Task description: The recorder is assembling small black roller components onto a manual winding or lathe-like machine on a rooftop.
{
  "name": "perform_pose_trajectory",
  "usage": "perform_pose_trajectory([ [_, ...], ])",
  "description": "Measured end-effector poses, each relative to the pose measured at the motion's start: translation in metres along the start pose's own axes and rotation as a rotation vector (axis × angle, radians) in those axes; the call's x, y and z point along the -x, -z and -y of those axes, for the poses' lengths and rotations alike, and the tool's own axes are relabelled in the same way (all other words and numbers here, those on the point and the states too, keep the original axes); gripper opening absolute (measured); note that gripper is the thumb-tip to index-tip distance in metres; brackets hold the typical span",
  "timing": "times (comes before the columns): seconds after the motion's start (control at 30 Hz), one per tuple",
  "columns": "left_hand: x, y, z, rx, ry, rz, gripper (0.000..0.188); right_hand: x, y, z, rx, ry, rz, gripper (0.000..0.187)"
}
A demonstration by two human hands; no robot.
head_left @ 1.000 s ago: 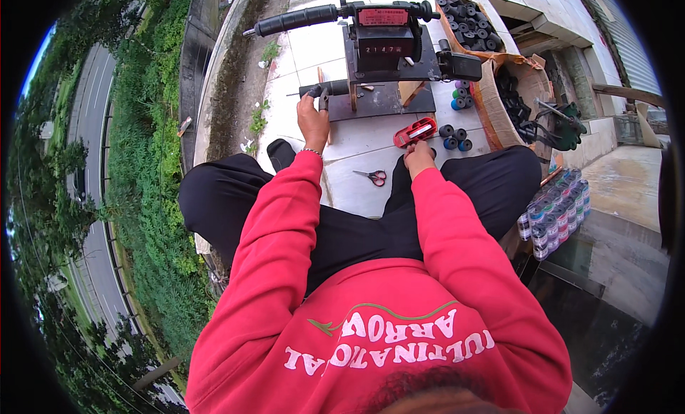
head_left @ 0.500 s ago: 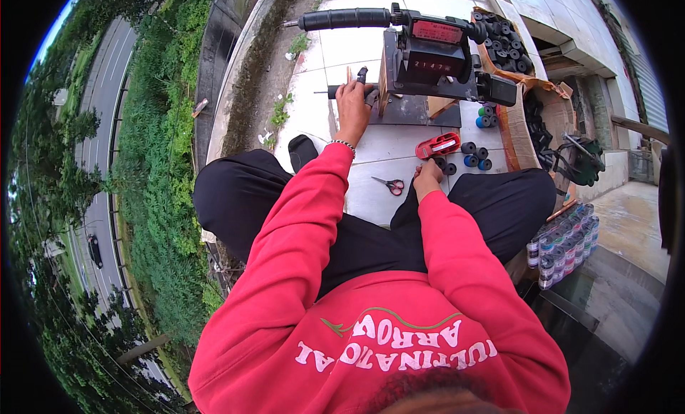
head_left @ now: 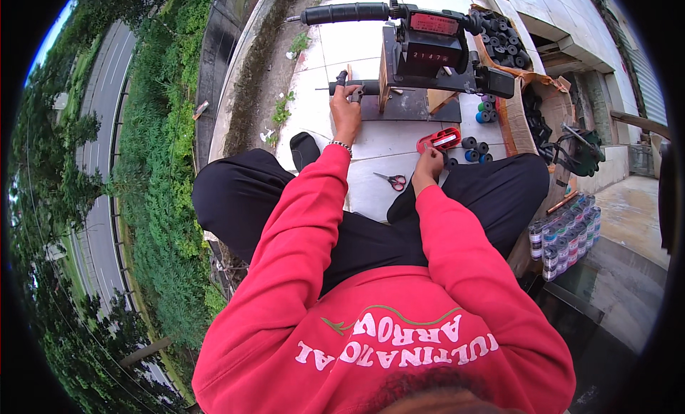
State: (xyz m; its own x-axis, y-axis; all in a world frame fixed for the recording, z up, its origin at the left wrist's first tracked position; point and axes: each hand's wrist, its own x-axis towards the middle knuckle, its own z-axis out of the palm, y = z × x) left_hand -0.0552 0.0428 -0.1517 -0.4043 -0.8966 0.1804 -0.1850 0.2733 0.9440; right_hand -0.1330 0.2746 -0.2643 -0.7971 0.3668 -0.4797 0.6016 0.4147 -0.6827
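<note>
A black counting winder (head_left: 432, 53) with a crank-like handle stands on a dark base plate (head_left: 421, 113) in front of me. Low on its left side, a black roller (head_left: 365, 87) lies on a thin rod. My left hand (head_left: 346, 116) is at this roller, its fingers closed around a small black part (head_left: 342, 77) that pokes up past them; its exact kind is unclear. By my right knee, my right hand (head_left: 429, 163) has its fingertips pinched together at the near edge of a red open case (head_left: 440, 138). What they hold, if anything, is hidden.
Scissors (head_left: 394, 180) lie on the white tiles between my legs. Small black and blue rolls (head_left: 471, 155) stand right of the red case. Boxes of black spools (head_left: 505, 46) and wrapped rolls (head_left: 564, 235) line the right side. A black pouch-like item (head_left: 305, 150) lies by my left knee.
My left hand has shifted slightly left, and the black part in it now stands further left, uncovering more of the roller. My right hand has moved up against the red case.
</note>
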Motion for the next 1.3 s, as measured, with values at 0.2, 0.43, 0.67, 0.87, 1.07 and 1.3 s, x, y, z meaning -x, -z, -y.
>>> perform_pose_trajectory([
  [0.2, 0.0, 0.007, 0.01, 0.158, 0.052, 0.065, 0.037, 0.052, -0.018, 0.028, 0.023, 0.633, 0.359, 0.018],
  [0.43, 0.007, 0.015, 0.013, 0.445, 0.245, 0.251, 0.08, 0.039, -0.023, 0.014, -0.306, 0.164, 0.262, 0.018],
  [0.67, 0.011, 0.011, 0.007, 0.501, 0.219, 0.242, 0.064, -0.001, -0.011, -0.001, -0.435, -0.265, -0.086, 0.019],
  [0.87, 0.009, 0.01, -0.005, 0.51, 0.227, 0.222, 0.073, -0.01, -0.009, 0.007, -0.809, -0.52, 0.298, 0.012],
  [1.07, 0.01, 0.011, -0.005, 0.485, 0.233, 0.192, 0.058, -0.036, -0.023, -0.014, -1.074, -0.586, 0.418, 0.009],
  [1.3, 0.012, 0.013, -0.002, 0.455, 0.253, 0.206, 0.056, -0.009, -0.016, -0.009, -1.122, -0.485, 0.414, 0.033],
])
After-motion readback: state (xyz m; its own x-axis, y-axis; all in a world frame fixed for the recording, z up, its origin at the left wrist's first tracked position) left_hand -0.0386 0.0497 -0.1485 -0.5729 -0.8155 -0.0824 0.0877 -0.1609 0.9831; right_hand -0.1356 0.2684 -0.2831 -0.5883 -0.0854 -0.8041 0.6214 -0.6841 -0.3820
